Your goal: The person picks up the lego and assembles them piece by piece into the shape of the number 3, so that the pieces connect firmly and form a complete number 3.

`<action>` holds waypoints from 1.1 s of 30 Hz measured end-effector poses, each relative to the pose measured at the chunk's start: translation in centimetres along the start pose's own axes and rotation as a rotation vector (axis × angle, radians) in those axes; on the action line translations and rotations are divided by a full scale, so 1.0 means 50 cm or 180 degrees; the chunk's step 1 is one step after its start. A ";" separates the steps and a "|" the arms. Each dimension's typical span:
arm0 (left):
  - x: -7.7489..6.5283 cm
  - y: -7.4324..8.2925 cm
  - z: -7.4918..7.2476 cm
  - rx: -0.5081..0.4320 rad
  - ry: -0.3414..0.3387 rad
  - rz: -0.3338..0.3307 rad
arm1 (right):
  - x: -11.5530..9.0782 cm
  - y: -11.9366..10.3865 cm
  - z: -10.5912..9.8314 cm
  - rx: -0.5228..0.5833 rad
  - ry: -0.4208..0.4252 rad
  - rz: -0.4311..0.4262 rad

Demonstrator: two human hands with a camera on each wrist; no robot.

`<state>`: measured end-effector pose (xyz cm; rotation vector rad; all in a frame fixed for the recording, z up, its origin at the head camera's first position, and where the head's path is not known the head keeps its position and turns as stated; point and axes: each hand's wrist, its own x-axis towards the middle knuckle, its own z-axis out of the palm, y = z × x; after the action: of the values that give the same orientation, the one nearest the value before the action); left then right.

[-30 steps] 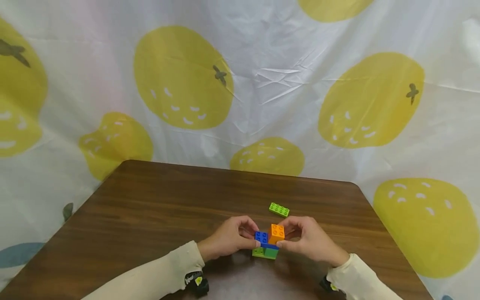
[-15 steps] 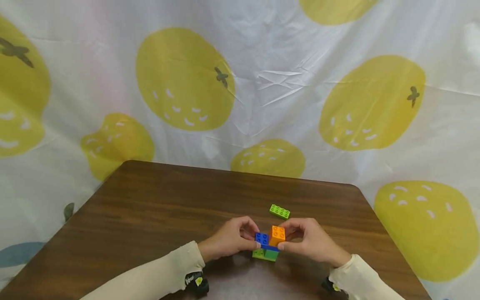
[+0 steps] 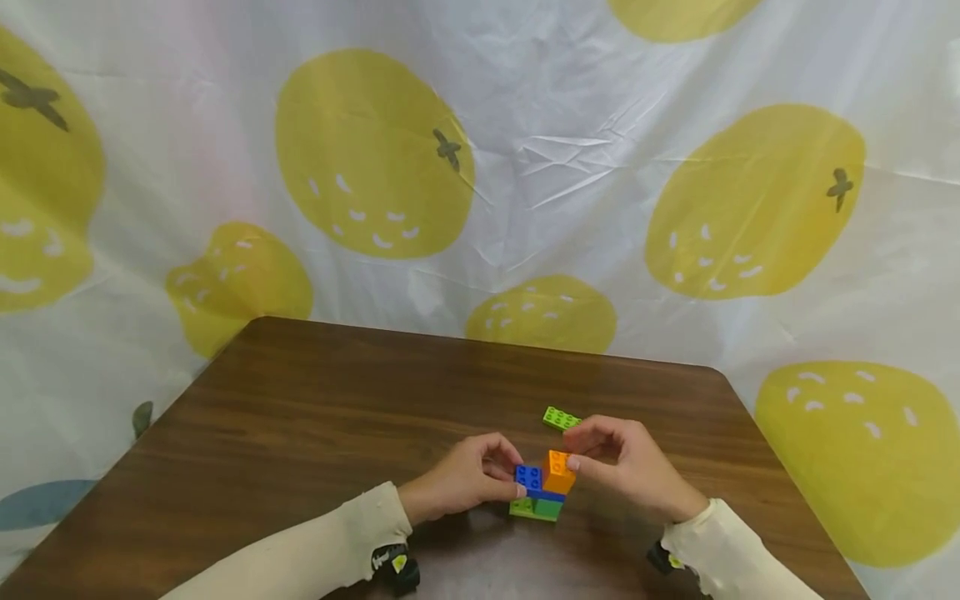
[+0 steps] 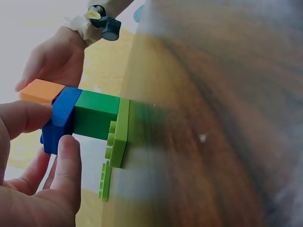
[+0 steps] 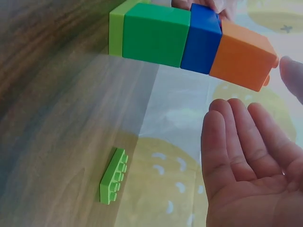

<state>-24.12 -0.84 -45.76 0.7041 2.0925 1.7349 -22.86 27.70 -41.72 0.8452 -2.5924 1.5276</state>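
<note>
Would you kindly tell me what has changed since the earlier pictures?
The right hand has let go of the orange brick and risen slightly. The left hand still grips the blue brick; the loose lime-green brick has stayed put.

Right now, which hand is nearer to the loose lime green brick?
The right hand. In the head view, it overlaps one end of the loose lime green brick. The left hand is farther off, to the near left, pinching the blue brick.
</note>
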 end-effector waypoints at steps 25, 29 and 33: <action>-0.003 -0.001 0.002 0.0015 -0.0008 -0.0012 | 0.077 0.043 -0.020 -0.0532 0.0460 0.0307; -0.001 0.000 0.002 0.0040 -0.0014 -0.0009 | 0.096 0.057 -0.019 -0.0620 0.0455 0.0428; 0.003 0.002 0.002 0.0052 -0.0003 -0.0003 | 0.115 0.072 -0.018 -0.0614 0.0436 0.0518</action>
<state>-24.17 -0.68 -45.66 0.7082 2.1082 1.7185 -29.64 27.25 -42.57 0.5061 -2.7064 1.2878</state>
